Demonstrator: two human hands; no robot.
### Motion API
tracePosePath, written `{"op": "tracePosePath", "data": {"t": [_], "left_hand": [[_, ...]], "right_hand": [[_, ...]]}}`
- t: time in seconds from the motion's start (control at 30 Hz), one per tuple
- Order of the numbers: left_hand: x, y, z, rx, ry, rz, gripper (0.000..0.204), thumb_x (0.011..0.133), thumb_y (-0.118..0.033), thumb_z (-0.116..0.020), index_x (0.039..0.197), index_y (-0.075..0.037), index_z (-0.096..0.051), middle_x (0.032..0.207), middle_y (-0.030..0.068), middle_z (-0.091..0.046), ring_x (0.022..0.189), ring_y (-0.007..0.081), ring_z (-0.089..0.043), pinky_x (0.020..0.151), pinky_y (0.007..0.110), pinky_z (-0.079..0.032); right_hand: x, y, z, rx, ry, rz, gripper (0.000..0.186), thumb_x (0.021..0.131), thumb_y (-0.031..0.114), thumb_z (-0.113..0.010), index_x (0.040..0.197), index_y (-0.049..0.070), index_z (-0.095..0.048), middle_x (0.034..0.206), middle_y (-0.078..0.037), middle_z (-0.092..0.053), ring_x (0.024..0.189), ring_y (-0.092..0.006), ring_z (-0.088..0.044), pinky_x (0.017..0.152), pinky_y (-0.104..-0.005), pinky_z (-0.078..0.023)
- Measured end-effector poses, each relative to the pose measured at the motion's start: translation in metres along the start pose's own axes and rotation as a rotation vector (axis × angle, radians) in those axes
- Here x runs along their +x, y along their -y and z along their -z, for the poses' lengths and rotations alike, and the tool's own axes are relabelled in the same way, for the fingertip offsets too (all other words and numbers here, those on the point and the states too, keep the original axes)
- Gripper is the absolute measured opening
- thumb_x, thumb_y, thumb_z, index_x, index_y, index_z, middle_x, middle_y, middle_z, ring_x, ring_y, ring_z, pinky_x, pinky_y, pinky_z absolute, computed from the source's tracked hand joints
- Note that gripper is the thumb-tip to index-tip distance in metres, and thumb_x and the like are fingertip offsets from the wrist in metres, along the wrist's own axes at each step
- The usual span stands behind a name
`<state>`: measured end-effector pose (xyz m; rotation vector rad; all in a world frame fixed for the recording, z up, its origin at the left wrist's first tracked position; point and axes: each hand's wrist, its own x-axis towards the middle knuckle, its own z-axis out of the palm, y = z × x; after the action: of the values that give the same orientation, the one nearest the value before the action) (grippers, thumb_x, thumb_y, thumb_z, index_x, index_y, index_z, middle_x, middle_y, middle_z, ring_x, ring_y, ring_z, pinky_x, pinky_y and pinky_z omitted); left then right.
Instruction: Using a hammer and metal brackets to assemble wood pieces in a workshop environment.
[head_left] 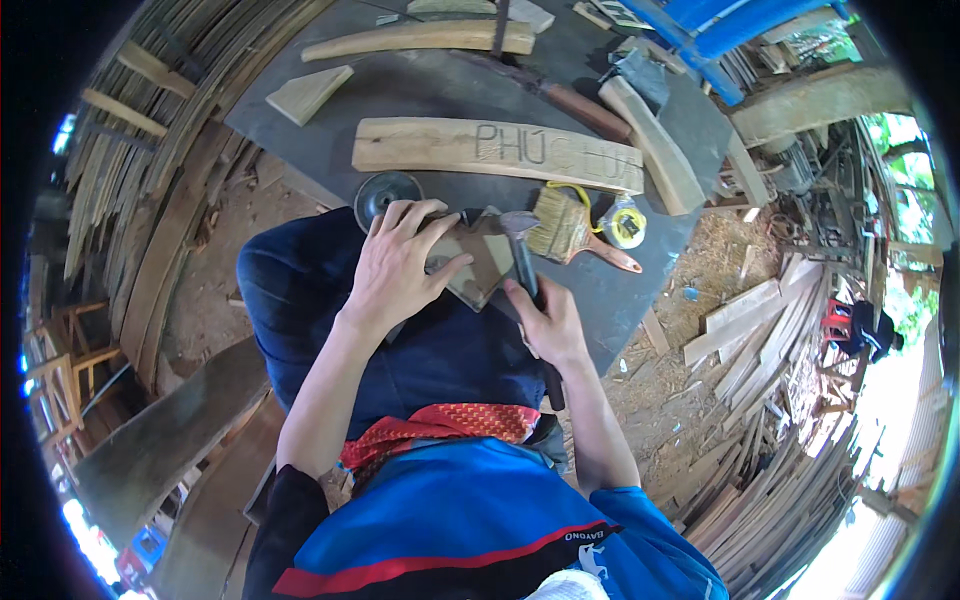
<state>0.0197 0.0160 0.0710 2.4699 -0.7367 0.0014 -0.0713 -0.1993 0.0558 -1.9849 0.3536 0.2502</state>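
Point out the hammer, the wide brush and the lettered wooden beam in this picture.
Hammer (525,263): head view, on its dark handle.
Wide brush (558,226): head view, on its bristles.
Lettered wooden beam (498,154): head view, on its lettered face.

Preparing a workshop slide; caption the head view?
Right hand gripping a dark-handled metal hammer, left hand over a flat brown angular piece.
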Motion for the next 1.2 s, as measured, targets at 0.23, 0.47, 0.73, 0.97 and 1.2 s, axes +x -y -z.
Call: {"op": "tracePosePath", "data": {"t": [0.23, 0.47, 0.73, 0.97, 1.2], "left_hand": [[-0.006, -0.014, -0.028, 0.043, -0.090, 0.125, 0.099, 0.070, -0.045, -0.086, 0.147, -0.004, -0.040, 0.144, 0.0163, -0.050, 0.132, 0.0358, -0.046, 0.112, 0.047, -0.037], [-0.023, -0.026, -0.056, 0.151, -0.174, 0.246, 0.119, 0.068, -0.073, -0.075, 0.149, 0.005, -0.037, 0.148, 0.0186, -0.043, 0.143, 0.0371, -0.034, 0.121, 0.058, -0.017], [-0.026, -0.019, -0.061, 0.128, -0.176, 0.254, 0.119, 0.074, -0.080, -0.063, 0.151, 0.006, -0.035, 0.156, 0.0192, -0.036, 0.150, 0.0351, -0.025, 0.123, 0.059, -0.010], [-0.030, -0.021, -0.060, 0.075, -0.168, 0.276, 0.117, 0.074, -0.078, -0.066, 0.150, 0.004, -0.036, 0.157, 0.0180, -0.034, 0.150, 0.0364, -0.025, 0.123, 0.061, -0.011], [-0.027, -0.019, -0.062, 0.042, -0.224, 0.266, 0.115, 0.072, -0.078, -0.066, 0.146, 0.007, -0.042, 0.155, 0.0193, -0.037, 0.149, 0.0367, -0.026, 0.122, 0.061, -0.013]], "right_hand": [[0.006, -0.007, 0.003, -0.095, -0.124, 0.254, 0.042, 0.102, 0.037, -0.061, 0.085, -0.001, -0.063, 0.052, -0.005, -0.051, 0.047, -0.0130, -0.053, 0.046, -0.0353, -0.039], [0.026, 0.009, 0.017, -0.751, -0.351, 0.920, 0.041, 0.105, 0.033, -0.053, 0.099, -0.006, -0.063, 0.084, -0.033, -0.064, 0.085, -0.0501, -0.064, 0.070, -0.0532, -0.051], [0.035, 0.066, 0.012, -0.433, 0.121, 0.256, 0.051, 0.107, 0.041, -0.047, 0.086, -0.004, -0.059, 0.072, -0.032, -0.063, 0.076, -0.0517, -0.064, 0.065, -0.0576, -0.048], [0.033, 0.075, 0.010, -0.667, 0.138, 0.218, 0.047, 0.108, 0.038, -0.047, 0.085, -0.002, -0.057, 0.067, -0.028, -0.060, 0.069, -0.0484, -0.063, 0.061, -0.0532, -0.045], [0.033, 0.099, 0.022, -0.614, 0.132, 0.225, 0.049, 0.107, 0.039, -0.049, 0.083, -0.003, -0.058, 0.060, -0.022, -0.058, 0.058, -0.0412, -0.061, 0.055, -0.0485, -0.043]]}}
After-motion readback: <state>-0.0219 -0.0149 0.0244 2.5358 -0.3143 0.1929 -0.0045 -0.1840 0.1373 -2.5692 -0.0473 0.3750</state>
